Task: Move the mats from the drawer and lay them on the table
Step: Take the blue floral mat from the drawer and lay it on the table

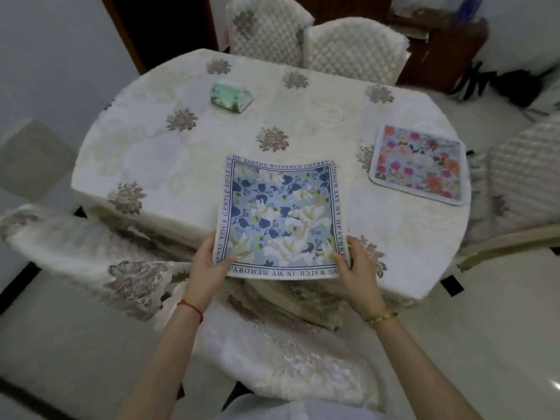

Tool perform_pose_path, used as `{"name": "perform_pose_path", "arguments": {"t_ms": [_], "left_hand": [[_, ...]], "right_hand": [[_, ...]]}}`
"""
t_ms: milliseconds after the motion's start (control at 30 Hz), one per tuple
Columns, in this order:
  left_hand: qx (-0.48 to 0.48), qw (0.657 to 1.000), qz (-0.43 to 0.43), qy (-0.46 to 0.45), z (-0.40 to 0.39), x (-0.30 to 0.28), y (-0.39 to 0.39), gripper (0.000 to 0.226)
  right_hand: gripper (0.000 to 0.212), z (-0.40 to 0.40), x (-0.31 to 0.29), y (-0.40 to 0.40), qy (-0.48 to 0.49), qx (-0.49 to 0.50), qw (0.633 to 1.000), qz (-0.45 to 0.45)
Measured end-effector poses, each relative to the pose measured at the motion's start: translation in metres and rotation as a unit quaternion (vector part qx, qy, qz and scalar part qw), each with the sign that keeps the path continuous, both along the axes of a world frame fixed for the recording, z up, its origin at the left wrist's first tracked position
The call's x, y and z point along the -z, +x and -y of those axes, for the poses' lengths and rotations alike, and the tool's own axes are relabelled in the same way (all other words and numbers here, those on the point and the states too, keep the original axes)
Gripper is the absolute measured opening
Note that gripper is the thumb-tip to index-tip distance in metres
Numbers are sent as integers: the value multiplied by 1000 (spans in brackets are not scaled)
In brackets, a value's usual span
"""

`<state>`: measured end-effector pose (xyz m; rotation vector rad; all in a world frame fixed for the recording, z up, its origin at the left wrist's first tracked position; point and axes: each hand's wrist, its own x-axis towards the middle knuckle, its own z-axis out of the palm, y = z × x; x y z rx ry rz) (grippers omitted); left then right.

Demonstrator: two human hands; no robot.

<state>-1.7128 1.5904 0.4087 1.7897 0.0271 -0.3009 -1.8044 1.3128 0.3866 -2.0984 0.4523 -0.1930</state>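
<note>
A square blue floral mat (280, 216) with a border of printed words lies spread over the near edge of the table (181, 153). My left hand (209, 265) pinches its near left corner, thumb on top. My right hand (356, 265) pinches its near right corner the same way. A second mat (419, 165), pink and orange floral with a white rim, lies flat on the table's right side. The drawer is out of view.
A cream cloth with grey flower patches covers the table. A green tissue pack (231, 95) sits at the far left. Quilted chairs (315, 43) stand beyond the table, one chair (521, 174) at the right, and a draped chair (266, 344) right below my arms.
</note>
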Motion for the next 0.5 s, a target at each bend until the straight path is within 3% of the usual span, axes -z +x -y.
{"name": "perform_pose_path", "arguments": {"t_ms": [200, 500], "left_hand": [[71, 997, -31, 15, 17, 35, 85, 52], [117, 990, -57, 62, 53, 78, 125, 48]], "right_hand": [[26, -8, 26, 43, -7, 91, 995, -50], [28, 2, 57, 66, -8, 163, 982, -97]]}}
